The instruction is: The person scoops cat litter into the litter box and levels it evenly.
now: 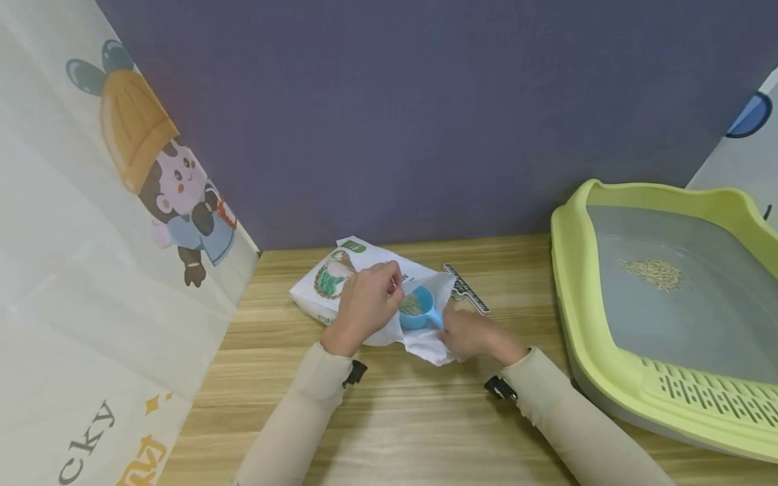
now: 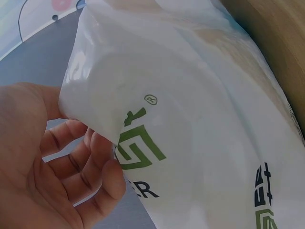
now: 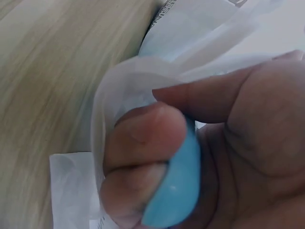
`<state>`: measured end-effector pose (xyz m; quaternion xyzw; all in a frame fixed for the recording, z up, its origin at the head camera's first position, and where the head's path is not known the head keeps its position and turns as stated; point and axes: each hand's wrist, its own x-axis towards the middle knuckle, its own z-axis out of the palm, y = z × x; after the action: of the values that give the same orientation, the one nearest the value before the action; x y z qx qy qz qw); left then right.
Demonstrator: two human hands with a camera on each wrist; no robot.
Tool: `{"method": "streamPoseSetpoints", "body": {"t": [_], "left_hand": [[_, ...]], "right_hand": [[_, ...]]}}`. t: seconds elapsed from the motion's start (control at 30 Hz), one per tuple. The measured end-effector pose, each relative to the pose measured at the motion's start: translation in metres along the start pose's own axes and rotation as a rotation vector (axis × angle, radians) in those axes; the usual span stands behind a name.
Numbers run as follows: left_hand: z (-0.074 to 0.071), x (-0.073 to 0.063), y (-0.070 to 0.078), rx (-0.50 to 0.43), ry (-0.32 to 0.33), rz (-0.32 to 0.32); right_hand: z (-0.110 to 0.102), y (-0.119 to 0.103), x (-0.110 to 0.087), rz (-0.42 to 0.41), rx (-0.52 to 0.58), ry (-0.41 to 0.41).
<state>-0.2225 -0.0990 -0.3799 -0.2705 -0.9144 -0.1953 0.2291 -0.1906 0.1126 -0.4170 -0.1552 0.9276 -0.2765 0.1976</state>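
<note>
A white printed bag (image 1: 371,260) lies on its side on the wooden table, its mouth facing right. My left hand (image 1: 372,297) pinches the upper edge of that mouth; in the left wrist view thumb and fingers meet at the bag's white film (image 2: 190,119). Inside the opening sits a blue scoop (image 1: 430,314) holding greyish-tan pellets (image 1: 412,306). My right hand (image 1: 471,332) grips the scoop's handle, with fingers curled round the blue handle (image 3: 176,191) in the right wrist view. The rest of the bag's contents is hidden by the film.
To the right stands a yellow-rimmed litter tray (image 1: 577,290) with a grey floor and a small pile of pellets (image 1: 655,273) on it. A black-and-white strip-like object (image 1: 467,289) lies behind the right hand. A dark blue panel (image 1: 401,121) rises behind the table (image 1: 389,425).
</note>
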Motion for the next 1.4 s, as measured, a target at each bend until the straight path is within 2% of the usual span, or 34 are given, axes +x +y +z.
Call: {"method": "streamPoseSetpoints", "body": {"t": [1.0,1.4], "left_hand": [[0.0011,-0.0001,-0.001,0.0,-0.006,0.006],[0.001,0.0,-0.0001,0.007,-0.011,-0.001]], "right_hand": [[0.0047,0.0037,0.0051,0.033,-0.052,0.007],[0.0027,0.0014,0.0045,0.038,-0.013,0.025]]}}
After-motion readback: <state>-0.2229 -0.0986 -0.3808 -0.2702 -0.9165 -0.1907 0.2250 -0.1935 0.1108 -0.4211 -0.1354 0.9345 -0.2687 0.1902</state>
